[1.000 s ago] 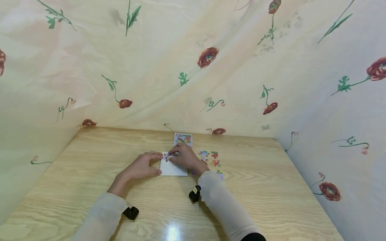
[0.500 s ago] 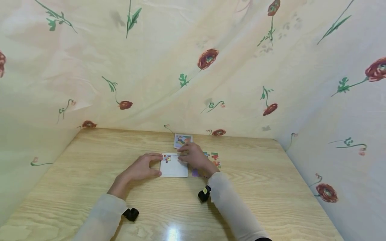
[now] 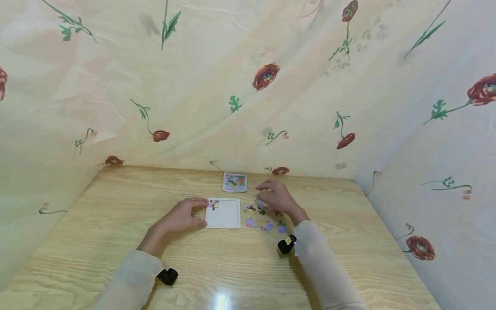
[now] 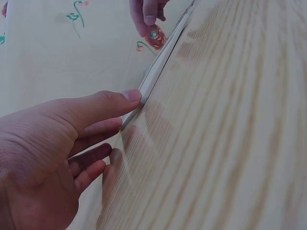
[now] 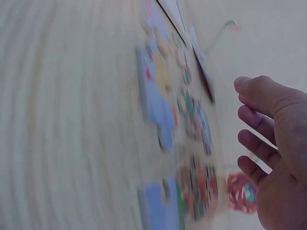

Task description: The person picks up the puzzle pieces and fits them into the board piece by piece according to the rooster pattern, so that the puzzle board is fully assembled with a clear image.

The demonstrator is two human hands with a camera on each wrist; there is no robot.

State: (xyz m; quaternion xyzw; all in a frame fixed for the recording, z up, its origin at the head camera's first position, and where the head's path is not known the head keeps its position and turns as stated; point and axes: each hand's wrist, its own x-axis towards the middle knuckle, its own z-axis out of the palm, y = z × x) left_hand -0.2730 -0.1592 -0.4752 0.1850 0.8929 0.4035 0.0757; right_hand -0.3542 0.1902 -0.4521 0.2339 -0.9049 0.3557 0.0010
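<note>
A flat white puzzle tray lies on the table, with a small colourful puzzle piece in its upper left corner. My left hand holds the tray's left side, fingers at the far corner and thumb at the near one. In the left wrist view the thumb rests against the tray's edge. To the right, my right hand hovers over the loose puzzle pieces, fingers loosely bent and nothing between them. In the right wrist view those pieces are blurred, apart from the fingertips.
Behind the tray lies a square picture card with a colourful print. Several pieces stand in rough rows right of the tray, some hidden under the right hand. A flowered cloth hangs along the back and sides of the wooden table.
My right hand has left the tray and moved right, over the loose pieces, uncovering the tray and the picture card. The left hand has stayed at the tray's left side.
</note>
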